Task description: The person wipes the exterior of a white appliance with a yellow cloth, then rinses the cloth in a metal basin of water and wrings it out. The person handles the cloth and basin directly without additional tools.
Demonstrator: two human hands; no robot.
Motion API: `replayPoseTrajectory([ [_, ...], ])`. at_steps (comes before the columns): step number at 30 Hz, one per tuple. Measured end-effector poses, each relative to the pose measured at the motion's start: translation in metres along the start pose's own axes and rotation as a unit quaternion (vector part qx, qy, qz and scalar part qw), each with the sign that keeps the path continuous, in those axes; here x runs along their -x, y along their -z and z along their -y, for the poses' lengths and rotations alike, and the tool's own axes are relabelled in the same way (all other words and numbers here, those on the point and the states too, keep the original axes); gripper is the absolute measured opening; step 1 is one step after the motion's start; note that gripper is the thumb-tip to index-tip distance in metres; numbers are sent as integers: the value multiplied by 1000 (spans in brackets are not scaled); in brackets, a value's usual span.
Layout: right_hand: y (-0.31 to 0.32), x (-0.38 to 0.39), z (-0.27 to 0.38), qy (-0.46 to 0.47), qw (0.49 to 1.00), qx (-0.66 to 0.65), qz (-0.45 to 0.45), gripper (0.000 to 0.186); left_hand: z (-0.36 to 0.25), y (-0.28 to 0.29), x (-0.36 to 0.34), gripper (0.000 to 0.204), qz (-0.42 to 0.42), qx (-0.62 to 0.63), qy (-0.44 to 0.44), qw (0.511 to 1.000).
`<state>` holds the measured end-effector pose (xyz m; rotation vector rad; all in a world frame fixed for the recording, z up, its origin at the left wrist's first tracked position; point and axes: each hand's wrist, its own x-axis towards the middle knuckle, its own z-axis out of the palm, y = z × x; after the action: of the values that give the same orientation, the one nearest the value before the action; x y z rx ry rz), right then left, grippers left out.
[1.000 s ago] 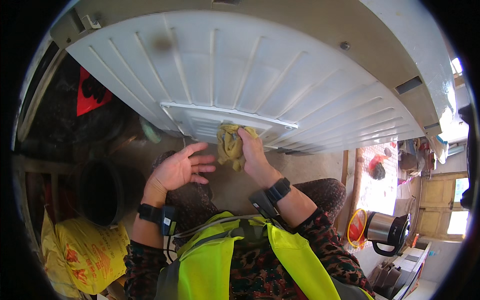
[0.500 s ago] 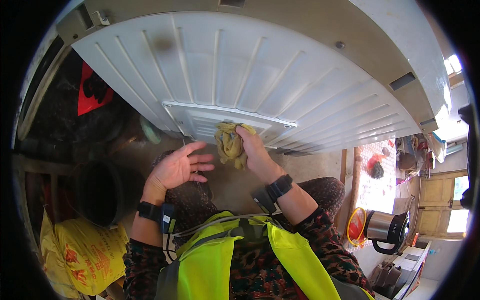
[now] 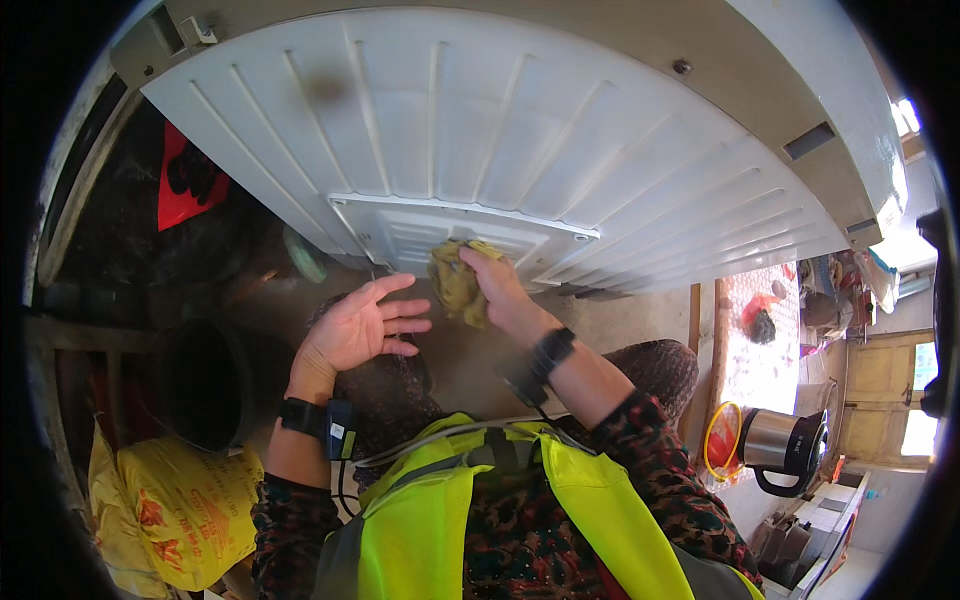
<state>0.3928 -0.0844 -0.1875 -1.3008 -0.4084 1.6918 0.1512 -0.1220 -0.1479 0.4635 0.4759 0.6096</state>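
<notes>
A large white ribbed panel point(image 3: 480, 130), the side of what looks like an appliance, stands in front of me. Low on it sits a rectangular cover plate point(image 3: 400, 235) with screws at its corners. My right hand point(image 3: 505, 295) grips a crumpled yellow cloth point(image 3: 457, 280) against or just before this plate; whether it touches cannot be told. To its left, my left hand point(image 3: 350, 325) hovers with fingers spread, palm showing, and nothing in it. Both wrists carry black bands, with a small box beside the left one.
A yellow printed sack point(image 3: 190, 510) and a dark bucket point(image 3: 205, 385) stand at my left. Further up lies a red bag point(image 3: 185, 185). On my right are a patterned table point(image 3: 765, 350), a steel kettle point(image 3: 775, 445) with a black handle and a yellow-rimmed round item point(image 3: 722, 440).
My right hand and the cloth have shifted very slightly, up and to the left relative to my body. The left hand stays spread in nearly the same place. The view has tilted a little.
</notes>
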Motion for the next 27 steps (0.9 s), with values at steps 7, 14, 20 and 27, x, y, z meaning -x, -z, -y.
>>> replayPoseTrajectory([
  [7,35,-4,1,-22,997,-40,-56,30,6,5,2,63,-2,-6,-11,1000],
  [14,17,6,-5,27,997,54,-56,29,0,2,0,63,10,2,-4,1000],
  [20,15,-1,-5,51,994,17,-94,28,4,1,-2,61,1,-19,-1,1000],
  [27,27,0,-13,31,995,4,-96,29,2,4,-1,62,0,-10,-5,1000],
])
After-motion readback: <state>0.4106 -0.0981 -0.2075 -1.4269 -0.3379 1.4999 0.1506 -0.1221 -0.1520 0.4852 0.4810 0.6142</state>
